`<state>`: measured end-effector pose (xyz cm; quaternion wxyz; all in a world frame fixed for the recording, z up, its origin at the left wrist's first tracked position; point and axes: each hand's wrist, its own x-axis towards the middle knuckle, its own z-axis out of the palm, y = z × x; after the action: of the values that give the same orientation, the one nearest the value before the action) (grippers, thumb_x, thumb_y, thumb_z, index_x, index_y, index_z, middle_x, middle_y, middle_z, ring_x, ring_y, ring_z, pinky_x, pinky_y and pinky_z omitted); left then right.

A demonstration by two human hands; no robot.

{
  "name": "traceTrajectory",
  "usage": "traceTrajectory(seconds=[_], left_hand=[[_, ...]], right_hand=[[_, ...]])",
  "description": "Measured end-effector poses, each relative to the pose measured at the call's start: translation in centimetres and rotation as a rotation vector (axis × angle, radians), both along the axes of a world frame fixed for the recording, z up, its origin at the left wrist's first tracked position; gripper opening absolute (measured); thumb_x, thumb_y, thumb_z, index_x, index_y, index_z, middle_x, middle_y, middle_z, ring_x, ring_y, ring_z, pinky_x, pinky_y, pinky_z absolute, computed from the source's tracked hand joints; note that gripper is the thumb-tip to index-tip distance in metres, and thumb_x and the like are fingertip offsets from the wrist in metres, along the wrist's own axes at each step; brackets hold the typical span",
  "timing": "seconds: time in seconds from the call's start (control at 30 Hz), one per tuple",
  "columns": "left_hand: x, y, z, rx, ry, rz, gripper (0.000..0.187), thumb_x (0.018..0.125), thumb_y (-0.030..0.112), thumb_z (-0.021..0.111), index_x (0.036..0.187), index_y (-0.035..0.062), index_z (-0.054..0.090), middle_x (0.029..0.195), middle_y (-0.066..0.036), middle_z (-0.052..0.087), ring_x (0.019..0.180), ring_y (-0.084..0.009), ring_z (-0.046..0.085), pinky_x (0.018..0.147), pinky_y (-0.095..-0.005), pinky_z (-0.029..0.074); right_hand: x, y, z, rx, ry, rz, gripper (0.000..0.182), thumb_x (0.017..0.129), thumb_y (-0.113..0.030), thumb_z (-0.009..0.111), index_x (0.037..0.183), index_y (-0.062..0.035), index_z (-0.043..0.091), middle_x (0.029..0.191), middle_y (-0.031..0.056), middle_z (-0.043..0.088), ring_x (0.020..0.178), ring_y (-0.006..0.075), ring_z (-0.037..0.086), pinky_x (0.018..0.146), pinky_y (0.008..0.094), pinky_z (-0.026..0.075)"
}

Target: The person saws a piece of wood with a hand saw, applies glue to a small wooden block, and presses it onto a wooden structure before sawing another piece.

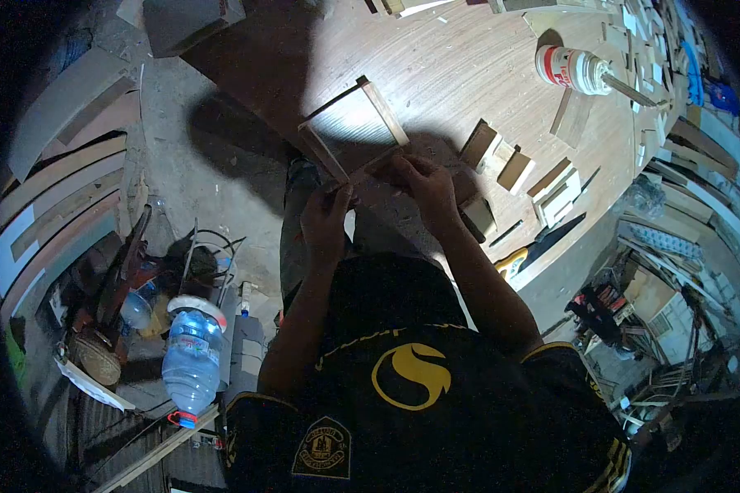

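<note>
A small square wooden frame [385, 112] stands on the table's near edge, with bright light falling inside it. My left hand [327, 215] is closed, its thumb and fingers pinching the frame's near left corner. My right hand [426, 187] is closed at the near side, fingertips pressed around the strip close to the right corner. Shadow partly hides that near strip and the exact contact. Right of my right hand lie several small wooden blocks [515, 170].
A white and red glue bottle [561, 67] with a stick in it lies at the upper right. A yellow-handled handsaw [514, 264] rests on the table's right edge. Boards [66, 193] are stacked at left. An upside-down water bottle [192, 360] is at lower left.
</note>
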<state>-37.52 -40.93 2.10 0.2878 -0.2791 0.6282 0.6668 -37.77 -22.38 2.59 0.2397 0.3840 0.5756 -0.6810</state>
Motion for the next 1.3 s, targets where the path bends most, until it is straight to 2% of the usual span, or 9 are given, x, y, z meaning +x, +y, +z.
traceTrajectory(seconds=[0.33, 0.43, 0.6, 0.67, 0.73, 0.8, 0.93, 1.0, 1.3], left_hand=[[-0.1, 0.1, 0.0, -0.054, 0.034, -0.037, 0.025, 0.093, 0.015, 0.064, 0.106, -0.0064, 0.063, 0.094, -0.013, 0.069, 0.084, -0.0173, 0.067, 0.076, -0.0315, 0.056], [-0.6, 0.2, 1.1, -0.097, 0.062, -0.061, 0.025, 0.093, 0.014, 0.064, 0.106, -0.0066, 0.063, 0.095, -0.014, 0.069, 0.085, -0.0182, 0.068, 0.076, -0.0318, 0.056], [-0.7, 0.3, 1.1, -0.125, 0.019, -0.083, 0.027, 0.093, 0.016, 0.064, 0.107, -0.0075, 0.062, 0.095, -0.015, 0.068, 0.086, -0.0194, 0.068, 0.077, -0.0318, 0.056], [0.0, 0.2, 0.3, -0.121, -0.004, -0.060, 0.029, 0.094, 0.017, 0.064, 0.108, -0.0078, 0.061, 0.096, -0.015, 0.068, 0.086, -0.0195, 0.068, 0.078, -0.0319, 0.056], [0.8, 0.0, -0.2, -0.082, 0.220, -0.061, 0.030, 0.095, 0.018, 0.063, 0.109, -0.0080, 0.060, 0.098, -0.015, 0.068, 0.088, -0.0197, 0.068, 0.079, -0.0319, 0.056], [-0.7, 0.3, 1.4, -0.091, 0.106, -0.078, 0.030, 0.095, 0.019, 0.062, 0.109, -0.0080, 0.060, 0.100, -0.016, 0.068, 0.089, -0.0196, 0.068, 0.080, -0.0319, 0.055], [-0.9, 0.5, 1.6, 0.011, 0.048, -0.010, 0.031, 0.095, 0.020, 0.062, 0.108, -0.0084, 0.061, 0.101, -0.016, 0.067, 0.091, -0.0190, 0.066, 0.081, -0.0318, 0.055], [-0.8, 0.5, 1.6, -0.030, 0.058, -0.019, 0.031, 0.095, 0.020, 0.062, 0.108, -0.0086, 0.061, 0.100, -0.016, 0.068, 0.090, -0.0187, 0.067, 0.080, -0.0317, 0.054], [-0.8, 0.3, 1.3, -0.101, 0.078, -0.064, 0.029, 0.094, 0.019, 0.064, 0.108, -0.0063, 0.062, 0.096, -0.013, 0.069, 0.087, -0.0174, 0.067, 0.078, -0.0308, 0.054]], right_hand=[[1.1, -0.6, 0.0, 0.264, 0.021, 0.075, 0.031, 0.092, -0.028, 0.067, 0.105, -0.0003, 0.067, 0.088, 0.0058, 0.069, 0.077, 0.0095, 0.062, 0.070, 0.0260, 0.049], [1.0, -1.2, 0.6, 0.561, 0.213, 0.233, 0.022, 0.089, -0.020, 0.070, 0.104, -0.0041, 0.068, 0.090, 0.0054, 0.069, 0.074, 0.0088, 0.062, 0.065, 0.0256, 0.049], [-0.7, -2.2, 2.7, 0.580, 0.601, 0.583, 0.020, 0.084, -0.012, 0.071, 0.104, -0.0098, 0.068, 0.090, 0.0077, 0.070, 0.072, 0.0175, 0.068, 0.063, 0.0285, 0.054], [-0.5, -2.5, 1.9, 0.598, 0.636, 0.590, 0.020, 0.084, -0.012, 0.071, 0.104, -0.0096, 0.068, 0.090, 0.0081, 0.070, 0.072, 0.0200, 0.069, 0.063, 0.0302, 0.055], [-0.2, -2.3, 1.0, 0.616, 0.668, 0.598, 0.021, 0.084, -0.013, 0.072, 0.104, -0.0094, 0.068, 0.090, 0.0086, 0.070, 0.073, 0.0224, 0.069, 0.062, 0.0320, 0.056], [-0.4, -2.0, 0.6, 0.669, 0.734, 0.741, 0.021, 0.083, -0.014, 0.072, 0.103, -0.0093, 0.068, 0.093, 0.0089, 0.070, 0.074, 0.0230, 0.070, 0.060, 0.0332, 0.057], [-0.9, -2.0, 0.4, 0.606, 0.734, 0.679, 0.021, 0.083, -0.015, 0.073, 0.103, -0.0094, 0.068, 0.092, 0.0085, 0.071, 0.073, 0.0222, 0.071, 0.059, 0.0340, 0.056], [-0.9, -1.5, 0.2, 0.686, 0.709, 0.850, 0.021, 0.083, -0.016, 0.073, 0.103, -0.0100, 0.069, 0.088, 0.0082, 0.071, 0.072, 0.0225, 0.071, 0.058, 0.0347, 0.056], [-0.6, -1.1, -0.9, 0.720, 0.689, 0.932, 0.021, 0.082, -0.021, 0.074, 0.100, -0.0109, 0.068, 0.082, 0.0084, 0.070, 0.068, 0.0238, 0.070, 0.056, 0.0354, 0.056]])
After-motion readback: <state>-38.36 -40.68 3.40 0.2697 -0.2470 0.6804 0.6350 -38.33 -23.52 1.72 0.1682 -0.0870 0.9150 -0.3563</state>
